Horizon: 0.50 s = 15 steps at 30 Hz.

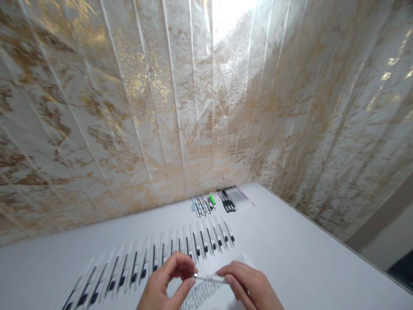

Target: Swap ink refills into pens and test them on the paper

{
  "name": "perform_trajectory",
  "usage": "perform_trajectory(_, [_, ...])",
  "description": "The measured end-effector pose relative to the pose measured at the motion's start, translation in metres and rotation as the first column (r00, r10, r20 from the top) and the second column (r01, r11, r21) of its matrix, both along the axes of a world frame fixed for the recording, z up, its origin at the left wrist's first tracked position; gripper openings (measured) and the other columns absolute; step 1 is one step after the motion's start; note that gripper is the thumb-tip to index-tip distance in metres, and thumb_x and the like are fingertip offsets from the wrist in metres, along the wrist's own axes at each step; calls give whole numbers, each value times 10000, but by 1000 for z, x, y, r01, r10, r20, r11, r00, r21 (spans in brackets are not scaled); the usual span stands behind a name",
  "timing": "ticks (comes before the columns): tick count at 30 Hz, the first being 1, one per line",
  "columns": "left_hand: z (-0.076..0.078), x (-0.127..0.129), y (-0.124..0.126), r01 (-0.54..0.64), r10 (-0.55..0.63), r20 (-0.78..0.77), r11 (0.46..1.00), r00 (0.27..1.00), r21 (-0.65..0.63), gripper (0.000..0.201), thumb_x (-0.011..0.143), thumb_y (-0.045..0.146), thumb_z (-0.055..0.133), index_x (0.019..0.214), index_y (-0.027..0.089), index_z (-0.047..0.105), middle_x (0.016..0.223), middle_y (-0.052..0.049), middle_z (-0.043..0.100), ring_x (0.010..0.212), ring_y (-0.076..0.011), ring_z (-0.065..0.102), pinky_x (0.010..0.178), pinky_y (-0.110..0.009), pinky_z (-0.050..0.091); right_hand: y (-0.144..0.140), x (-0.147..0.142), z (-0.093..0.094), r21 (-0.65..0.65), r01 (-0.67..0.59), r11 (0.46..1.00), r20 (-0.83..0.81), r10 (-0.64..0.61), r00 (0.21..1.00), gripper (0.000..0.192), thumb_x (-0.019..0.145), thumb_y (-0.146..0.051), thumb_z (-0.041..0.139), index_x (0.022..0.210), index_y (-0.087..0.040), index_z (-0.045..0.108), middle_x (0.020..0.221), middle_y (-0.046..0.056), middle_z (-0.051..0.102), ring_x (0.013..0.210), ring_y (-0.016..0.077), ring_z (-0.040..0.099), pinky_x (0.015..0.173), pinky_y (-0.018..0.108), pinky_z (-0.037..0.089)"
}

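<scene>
A thin white pen (210, 278) with a dark metallic tip lies nearly level between my two hands. My left hand (172, 280) pinches its tip end between thumb and fingertips. At the other end, my right hand (250, 284) has its thumb and fingers closed on the white barrel. Beneath the pen is a sheet of paper (201, 297) covered in dark handwriting, partly hidden by both hands. Just beyond my fingers runs a long slanting row of disassembled pens (150, 258), with clear barrels, dark refills and black caps.
Toward the back of the white table (284, 241) are light-blue and grey pens (201, 206), a bright green piece (212, 199), several black pens (227, 202) and a pack of thin refills (240, 196). A gold-patterned curtain (180, 107) hangs behind the table.
</scene>
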<state>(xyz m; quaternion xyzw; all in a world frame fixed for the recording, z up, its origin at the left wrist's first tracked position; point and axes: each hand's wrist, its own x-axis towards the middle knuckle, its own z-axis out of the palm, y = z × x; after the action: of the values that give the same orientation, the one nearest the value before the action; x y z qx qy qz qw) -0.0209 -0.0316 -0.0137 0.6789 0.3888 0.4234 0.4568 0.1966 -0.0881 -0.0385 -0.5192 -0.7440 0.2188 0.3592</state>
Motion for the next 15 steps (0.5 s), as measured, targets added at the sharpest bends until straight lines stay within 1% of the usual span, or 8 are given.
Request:
perform_trajectory(3, [-1,1,2,-39,42,54,997,998,-69,46,740,254,650,778,246,625,734,39,657,727,-155,640,710,-223,490,1,4,3,-107,36,994,-146,-52,988,281,919,-294,501,1198,-269,487,863,9,639,650,149,568,641,242,461])
perform_trajectory(4, [-2,1,2,-57,63,66,995,996,-87,56,733,255,656,776,243,623,734,37,661,731,-157,642,713,-223,491,1,6,3,-111,52,992,-163,-70,984,271,895,-294,531,1160,-255,490,878,12,625,662,150,552,654,246,457])
perform_trajectory(6, [-2,2,2,-84,92,85,992,992,-99,68,721,251,667,768,238,620,730,36,663,730,-157,643,712,-223,491,3,9,3,-120,84,989,-161,-103,982,136,889,-332,532,968,-222,538,819,10,585,670,154,519,651,251,432])
perform_trajectory(8, [-2,2,2,-92,101,100,991,990,-95,71,714,250,673,763,237,623,724,36,664,724,-157,641,711,-224,491,6,10,1,-182,104,978,-168,-135,976,301,932,-429,433,765,-205,545,636,-21,493,583,149,464,568,249,382])
perform_trajectory(10, [-2,3,1,-96,106,116,991,988,-94,79,709,255,678,766,236,627,722,35,666,721,-160,641,708,-226,493,7,12,-1,-263,98,960,-184,-150,971,485,954,-514,318,676,-195,556,523,-45,406,498,138,414,517,254,335])
perform_trajectory(12, [-3,3,2,-109,122,132,989,984,-102,89,701,255,686,765,235,629,719,33,666,716,-161,641,700,-226,494,7,13,-1,-283,78,956,-203,-139,969,502,951,-540,307,761,-183,604,531,-42,436,500,142,438,535,259,342])
perform_trajectory(14, [-4,3,3,-125,140,145,986,980,-107,94,692,251,694,757,233,628,713,31,663,713,-162,640,690,-227,493,7,14,2,-229,73,971,-219,-124,968,376,918,-522,423,965,-189,590,671,-14,529,596,159,495,600,264,377])
perform_trajectory(15, [-5,3,4,-131,146,149,986,978,-108,94,690,248,696,753,232,628,710,31,660,712,-163,639,687,-227,492,7,14,3,-203,79,976,-219,-124,968,340,897,-506,477,1009,-197,563,735,-4,544,640,165,503,621,264,385])
